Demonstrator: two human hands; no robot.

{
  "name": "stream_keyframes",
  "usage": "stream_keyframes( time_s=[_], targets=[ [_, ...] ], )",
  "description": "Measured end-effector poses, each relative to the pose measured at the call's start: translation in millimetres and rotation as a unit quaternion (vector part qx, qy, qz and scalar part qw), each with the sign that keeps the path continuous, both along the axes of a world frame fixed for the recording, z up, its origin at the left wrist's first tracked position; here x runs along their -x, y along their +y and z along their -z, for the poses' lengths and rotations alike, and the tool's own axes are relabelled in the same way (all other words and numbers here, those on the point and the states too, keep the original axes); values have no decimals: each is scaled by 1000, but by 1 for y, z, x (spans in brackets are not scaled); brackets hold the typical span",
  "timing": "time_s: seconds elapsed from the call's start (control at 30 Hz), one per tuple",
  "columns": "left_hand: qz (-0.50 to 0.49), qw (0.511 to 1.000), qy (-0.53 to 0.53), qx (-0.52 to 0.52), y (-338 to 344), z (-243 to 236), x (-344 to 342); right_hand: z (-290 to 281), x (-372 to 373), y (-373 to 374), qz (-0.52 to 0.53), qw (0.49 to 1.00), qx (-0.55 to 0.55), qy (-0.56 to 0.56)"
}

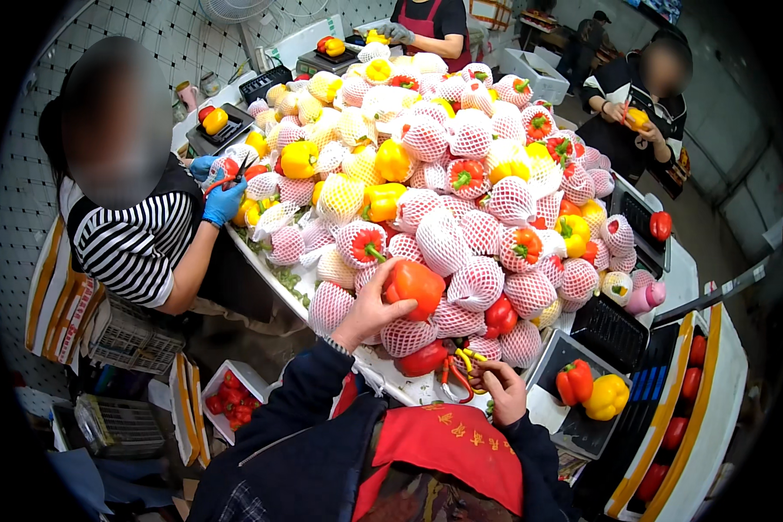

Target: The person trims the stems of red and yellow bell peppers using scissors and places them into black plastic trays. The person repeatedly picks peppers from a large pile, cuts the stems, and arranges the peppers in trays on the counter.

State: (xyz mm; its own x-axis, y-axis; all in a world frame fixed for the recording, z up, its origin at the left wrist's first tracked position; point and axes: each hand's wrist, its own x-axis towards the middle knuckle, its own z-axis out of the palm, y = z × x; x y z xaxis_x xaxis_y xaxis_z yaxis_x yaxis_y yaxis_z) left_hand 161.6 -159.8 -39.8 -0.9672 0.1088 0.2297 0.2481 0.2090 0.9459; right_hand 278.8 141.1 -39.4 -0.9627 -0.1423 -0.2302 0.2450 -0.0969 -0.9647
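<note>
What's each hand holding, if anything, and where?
Left hand: red pepper, by its left side. Right hand: at a red-handled tool; whether gripping it, can't tell.

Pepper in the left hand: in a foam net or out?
Out: the red pepper in the left hand shows bare, glossy skin, with no mesh on its visible side.

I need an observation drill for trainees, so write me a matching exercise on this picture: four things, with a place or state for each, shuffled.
Things:
1. Left hand
2. Fan
3. Striped shirt
4. Right hand

Places or states:
A. Worn by the worker at the left
B. Near red handles
C. Holding an orange-red pepper
D. At the picture's top edge

Pairs: 1-C; 2-D; 3-A; 4-B
</note>
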Motion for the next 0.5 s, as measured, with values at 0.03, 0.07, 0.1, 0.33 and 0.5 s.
stream_keyframes(
  time_s=[0.03,0.07,0.1,0.33,0.5],
  targets=[
    [-25,996,17,89,-2,4,7,-1,2,1,-3,1000,-1,-4],
    [-40,990,5,132,-4,8,9,1,3,2,-5,1000,-3,-7],
    [-55,983,-7,174,-4,13,8,4,3,3,-7,1000,-4,-10],
    [-121,974,64,181,-1,23,0,14,7,8,9,1000,-11,-26],
    [-335,893,134,270,-23,22,33,21,8,10,18,999,-17,-21]
  ],
)
